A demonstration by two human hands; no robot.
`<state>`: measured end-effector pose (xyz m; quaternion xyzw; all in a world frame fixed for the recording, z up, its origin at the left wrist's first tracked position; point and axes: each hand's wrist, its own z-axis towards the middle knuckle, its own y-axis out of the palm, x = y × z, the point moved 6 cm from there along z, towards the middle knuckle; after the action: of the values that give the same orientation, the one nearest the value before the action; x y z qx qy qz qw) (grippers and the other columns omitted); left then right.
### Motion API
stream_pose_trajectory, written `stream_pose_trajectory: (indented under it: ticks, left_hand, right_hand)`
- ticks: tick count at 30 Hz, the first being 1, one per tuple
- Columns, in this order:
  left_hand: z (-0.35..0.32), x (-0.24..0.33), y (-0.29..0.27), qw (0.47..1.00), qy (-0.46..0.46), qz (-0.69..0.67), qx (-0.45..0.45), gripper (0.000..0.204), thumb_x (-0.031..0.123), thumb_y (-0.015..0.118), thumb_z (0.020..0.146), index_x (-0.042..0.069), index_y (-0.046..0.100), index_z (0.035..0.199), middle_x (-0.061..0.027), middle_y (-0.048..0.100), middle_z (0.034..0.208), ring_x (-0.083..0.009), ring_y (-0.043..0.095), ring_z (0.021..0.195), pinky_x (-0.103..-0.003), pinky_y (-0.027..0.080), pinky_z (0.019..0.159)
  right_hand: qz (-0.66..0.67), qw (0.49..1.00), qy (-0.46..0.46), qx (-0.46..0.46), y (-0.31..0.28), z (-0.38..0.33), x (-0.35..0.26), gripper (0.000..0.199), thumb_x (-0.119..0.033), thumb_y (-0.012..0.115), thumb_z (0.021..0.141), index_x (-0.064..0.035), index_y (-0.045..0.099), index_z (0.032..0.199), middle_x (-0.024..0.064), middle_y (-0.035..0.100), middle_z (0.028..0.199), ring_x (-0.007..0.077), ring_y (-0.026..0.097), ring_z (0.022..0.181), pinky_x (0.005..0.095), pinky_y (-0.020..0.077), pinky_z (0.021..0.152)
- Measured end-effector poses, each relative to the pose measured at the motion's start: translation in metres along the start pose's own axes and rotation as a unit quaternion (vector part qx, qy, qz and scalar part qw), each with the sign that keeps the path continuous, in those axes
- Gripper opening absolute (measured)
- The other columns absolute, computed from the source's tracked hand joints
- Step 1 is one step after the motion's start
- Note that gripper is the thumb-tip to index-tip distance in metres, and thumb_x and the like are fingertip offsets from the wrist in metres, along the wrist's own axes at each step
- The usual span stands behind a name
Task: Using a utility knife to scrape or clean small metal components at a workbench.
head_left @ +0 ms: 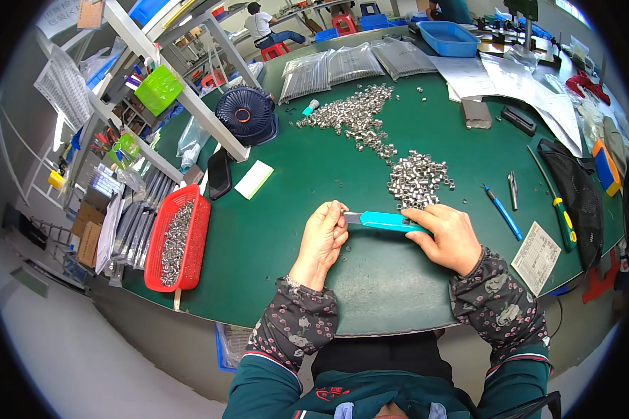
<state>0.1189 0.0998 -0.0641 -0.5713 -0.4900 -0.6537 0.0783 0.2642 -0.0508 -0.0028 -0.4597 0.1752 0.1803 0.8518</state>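
Note:
My right hand (446,236) is closed around the teal handle of a utility knife (383,221), held level above the table. Its blade points left and meets the fingertips of my left hand (320,237). Those fingers are pinched together; whatever small piece they hold is mostly hidden. Just beyond the knife lies a pile of short metal rings (419,179). Farther back, a wider heap of similar metal rings (356,117) spreads over the green table (307,164). A few tiny bits lie on the table close to my left hand.
At left stand a red basket (204,241) of small metal parts, a phone (219,173) and a dark fan (246,115). Rightward lie a blue pen-like tool (503,213), a screwdriver (565,222) and a printed card (536,258). Bagged rods (356,64) and a blue bin (449,39) sit behind.

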Motion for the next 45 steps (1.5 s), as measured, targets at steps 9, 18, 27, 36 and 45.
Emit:
stream_pose_trajectory:
  ticks: [9,18,27,36,45]
  left_hand:
    - [0.000,0.000,-0.001,0.998,-0.006,0.050,0.039,0.026,0.030,0.053,0.091,0.006,0.052,0.080,0.0020,0.044,0.058,-0.0027,0.030,0.040,-0.016,0.021,0.034]
    - [-0.003,0.002,-0.002,0.995,-0.039,0.086,0.046,0.026,0.032,0.056,0.089,0.009,0.051,0.077,0.0026,0.041,0.054,-0.0034,0.029,0.038,-0.018,0.019,0.032]
    - [-0.004,0.004,0.000,0.994,-0.059,0.093,0.019,0.025,0.029,0.056,0.089,0.010,0.049,0.074,0.0043,0.037,0.052,-0.0033,0.025,0.037,-0.018,0.017,0.033]
    - [-0.007,0.003,0.004,0.990,-0.086,0.114,0.005,0.026,0.028,0.056,0.090,0.011,0.047,0.072,0.0045,0.037,0.053,-0.0029,0.026,0.040,-0.018,0.018,0.034]
    - [-0.006,0.003,0.004,0.989,-0.089,0.112,-0.028,0.028,0.029,0.055,0.090,0.010,0.048,0.071,0.0040,0.038,0.053,-0.0028,0.025,0.040,-0.018,0.018,0.034]
  right_hand:
    - [-0.061,0.996,-0.054,0.048,-0.004,0.000,-0.008,0.036,-0.014,0.071,0.067,-0.0094,0.061,0.101,0.0058,0.052,0.071,0.0231,0.055,0.067,0.0357,0.0444,0.057]
    - [-0.075,0.994,-0.066,0.050,-0.007,0.001,-0.011,0.038,-0.013,0.072,0.064,-0.0098,0.061,0.100,0.0045,0.052,0.072,0.0218,0.054,0.069,0.0343,0.0434,0.060]
    - [-0.120,0.985,-0.097,0.072,-0.012,0.002,-0.015,0.040,-0.013,0.072,0.062,-0.0117,0.060,0.100,0.0017,0.050,0.074,0.0192,0.051,0.070,0.0328,0.0376,0.059]
    - [-0.248,0.944,-0.163,0.141,-0.022,0.001,-0.029,0.028,-0.013,0.062,0.070,-0.0131,0.062,0.098,-0.0006,0.047,0.072,0.0151,0.046,0.065,0.0303,0.0328,0.057]
    - [-0.271,0.925,-0.199,0.175,-0.027,-0.003,-0.039,0.033,-0.014,0.059,0.064,-0.0134,0.063,0.098,-0.0015,0.050,0.075,0.0131,0.045,0.063,0.0295,0.0313,0.056]
